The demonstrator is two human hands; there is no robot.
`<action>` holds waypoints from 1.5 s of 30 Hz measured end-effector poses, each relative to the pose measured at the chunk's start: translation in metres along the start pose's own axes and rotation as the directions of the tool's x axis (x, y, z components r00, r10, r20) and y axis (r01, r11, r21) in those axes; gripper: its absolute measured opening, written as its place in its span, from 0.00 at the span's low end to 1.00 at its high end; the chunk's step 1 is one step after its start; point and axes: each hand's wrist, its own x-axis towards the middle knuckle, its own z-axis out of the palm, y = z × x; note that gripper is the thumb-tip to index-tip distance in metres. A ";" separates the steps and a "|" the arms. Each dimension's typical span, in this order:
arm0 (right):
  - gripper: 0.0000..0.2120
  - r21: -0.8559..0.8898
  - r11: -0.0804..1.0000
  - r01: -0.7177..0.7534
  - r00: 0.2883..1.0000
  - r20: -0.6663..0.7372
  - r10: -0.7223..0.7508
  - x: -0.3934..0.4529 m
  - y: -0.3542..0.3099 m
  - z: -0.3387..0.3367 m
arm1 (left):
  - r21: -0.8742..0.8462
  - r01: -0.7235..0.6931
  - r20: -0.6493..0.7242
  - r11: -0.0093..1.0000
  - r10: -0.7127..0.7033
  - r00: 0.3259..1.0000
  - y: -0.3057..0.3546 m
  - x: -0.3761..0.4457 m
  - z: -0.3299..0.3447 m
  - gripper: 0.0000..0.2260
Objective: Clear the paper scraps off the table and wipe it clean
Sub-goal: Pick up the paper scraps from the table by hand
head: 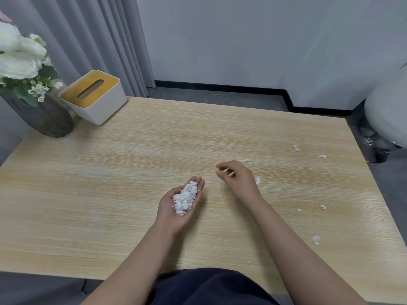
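Fingers of the left hand [176, 208] lie straight, palm up, cupping a heap of white torn paper scraps [185, 198]. Beyond it, the right hand [239, 180] hovers with curled, blurred fingers; whether they pinch anything is unclear. Loose white paper bits [316, 239] dot the pale wood-grain desk [110, 183] rightward. Farther back stands a white tissue box with yellow lid [94, 99].

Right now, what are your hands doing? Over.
Left hand open, cupping scraps. Right hand pinching one scrap. Loose bits on table, right side. Nothing blocking.
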 end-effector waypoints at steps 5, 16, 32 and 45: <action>0.11 -0.157 0.960 -0.230 0.972 -0.076 0.220 0.019 0.036 -0.003 | -0.011 0.018 -0.001 1.000 -0.018 1.000 0.001 0.001 -0.001 0.30; 0.08 -0.383 0.909 -0.163 0.974 0.081 0.209 0.034 0.053 0.030 | -0.023 0.044 0.011 0.999 -0.044 0.999 0.004 0.001 -0.004 0.32; 0.04 -0.103 0.994 0.024 1.000 -0.001 -0.024 0.018 -0.014 0.010 | 0.036 0.018 0.031 0.999 -0.019 0.999 0.004 0.004 -0.002 0.33; 0.05 -0.265 0.962 0.072 0.990 0.139 -0.036 -0.012 -0.035 0.015 | 0.091 0.007 -0.104 0.996 0.002 0.995 -0.012 0.006 0.012 0.16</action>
